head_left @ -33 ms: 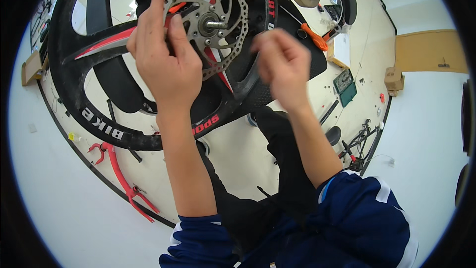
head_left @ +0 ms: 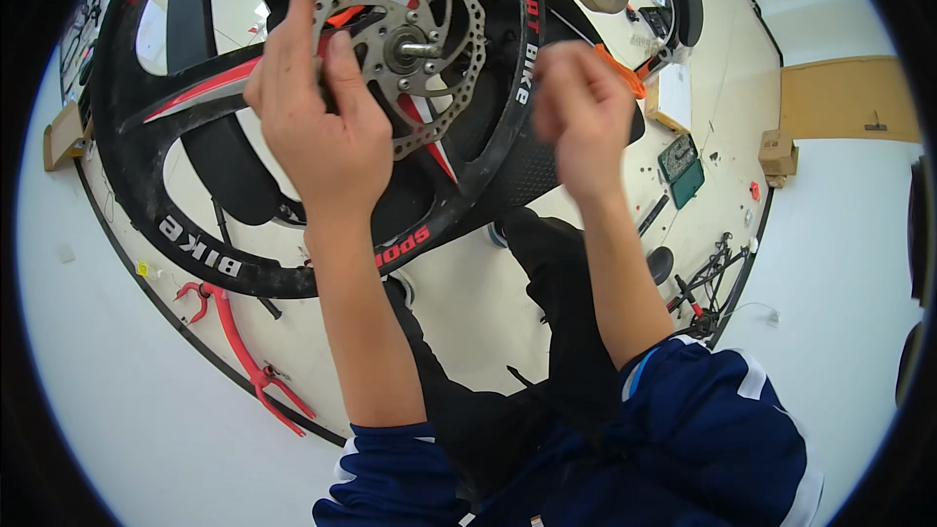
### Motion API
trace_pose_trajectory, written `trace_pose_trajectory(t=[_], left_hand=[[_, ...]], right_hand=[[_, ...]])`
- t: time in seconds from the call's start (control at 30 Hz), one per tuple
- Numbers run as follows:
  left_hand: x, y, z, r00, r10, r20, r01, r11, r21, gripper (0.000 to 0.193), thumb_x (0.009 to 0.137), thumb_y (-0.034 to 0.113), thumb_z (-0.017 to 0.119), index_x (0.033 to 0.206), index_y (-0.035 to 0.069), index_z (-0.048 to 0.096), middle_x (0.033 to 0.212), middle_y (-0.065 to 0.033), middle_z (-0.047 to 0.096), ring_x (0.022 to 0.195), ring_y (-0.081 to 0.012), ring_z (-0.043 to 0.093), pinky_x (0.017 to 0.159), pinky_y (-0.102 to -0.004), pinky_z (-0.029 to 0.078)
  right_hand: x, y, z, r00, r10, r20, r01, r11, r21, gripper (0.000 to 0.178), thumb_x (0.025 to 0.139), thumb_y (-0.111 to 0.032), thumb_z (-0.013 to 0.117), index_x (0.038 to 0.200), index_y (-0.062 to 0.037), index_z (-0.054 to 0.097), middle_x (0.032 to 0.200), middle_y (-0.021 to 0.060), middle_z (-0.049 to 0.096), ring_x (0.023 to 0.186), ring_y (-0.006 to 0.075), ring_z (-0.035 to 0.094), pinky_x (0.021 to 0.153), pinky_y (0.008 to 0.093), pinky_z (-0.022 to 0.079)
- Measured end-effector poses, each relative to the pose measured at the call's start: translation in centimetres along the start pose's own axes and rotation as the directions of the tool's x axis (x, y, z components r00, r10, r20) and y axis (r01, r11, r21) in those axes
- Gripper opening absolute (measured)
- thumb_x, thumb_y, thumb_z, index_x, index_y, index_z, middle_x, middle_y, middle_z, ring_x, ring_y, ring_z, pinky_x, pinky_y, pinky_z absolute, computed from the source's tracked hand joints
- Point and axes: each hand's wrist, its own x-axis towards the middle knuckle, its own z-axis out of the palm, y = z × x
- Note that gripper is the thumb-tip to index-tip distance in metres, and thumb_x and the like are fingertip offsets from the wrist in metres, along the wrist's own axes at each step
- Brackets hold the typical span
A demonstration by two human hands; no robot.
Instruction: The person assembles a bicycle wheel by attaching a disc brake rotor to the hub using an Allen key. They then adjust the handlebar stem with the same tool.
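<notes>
A black bicycle wheel with red and silver spokes lies flat before me. At its hub is a perforated metal brake disc, with a threaded axle sticking up. My left hand is at the disc's left edge, fingers stretched and thumb apart over the disc. An orange thing shows beside that thumb, mostly hidden. Right of the disc, above the wheel rim, my right hand is blurred with its fingers curled in; what they hold, if anything, is hidden. It partly covers an orange-handled screwdriver.
Beneath the wheel is a dark stool-like surface. A green case lies open on the floor at right, near bike parts. A red fork lies at lower left. Cardboard boxes stand by the right wall.
My right hand has moved right, away from the disc, and now overlaps the screwdriver handle. My left hand and the wheel have shifted slightly left.
</notes>
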Motion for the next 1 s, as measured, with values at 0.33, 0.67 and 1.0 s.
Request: trace_pose_trajectory(t=[0.33, 0.67, 1.0], left_hand=[[0.3, 1.2, 0.3, 0.995, -0.093, -0.033, 0.090, 0.992, -0.087, 0.039, 0.102, 0.004, 0.052, 0.140, 0.000, 0.053, 0.134, -0.0107, 0.061, 0.108, -0.0118, 0.061, 0.094, -0.0234, 0.046], [0.4, 1.5, -0.1, 0.991, -0.129, -0.026, 0.126, 0.988, -0.083, 0.042, 0.100, 0.003, 0.050, 0.142, -0.003, 0.050, 0.136, -0.0111, 0.060, 0.099, -0.0092, 0.061, 0.081, -0.0192, 0.046], [0.5, 2.0, 0.0, 0.987, -0.156, -0.033, 0.154, 0.987, -0.056, 0.042, 0.102, 0.004, 0.048, 0.143, -0.005, 0.048, 0.142, -0.0135, 0.054, 0.121, -0.0182, 0.056, 0.104, -0.0289, 0.042]], right_hand=[[8.0, 8.6, -6.1, 0.996, 0.042, -0.085, -0.088, 0.740, -0.667, 0.027, 0.095, -0.015, 0.053, 0.110, 0.0033, 0.065, 0.097, 0.0198, 0.070, 0.091, 0.0325, 0.067, 0.082, 0.0379, 0.051], [7.2, 6.1, -8.6, 0.895, 0.373, 0.243, -0.016, 0.573, -0.819, 0.034, 0.072, -0.001, 0.068, 0.106, 0.0023, 0.068, 0.096, 0.0169, 0.072, 0.095, 0.0363, 0.068, 0.088, 0.0417, 0.054], [8.6, 6.2, -10.0, 0.977, 0.212, -0.037, -0.202, 0.848, -0.490, 0.027, 0.076, -0.013, 0.065, 0.096, 0.0065, 0.064, 0.077, 0.0148, 0.069, 0.072, 0.0272, 0.068, 0.072, 0.0353, 0.055]])
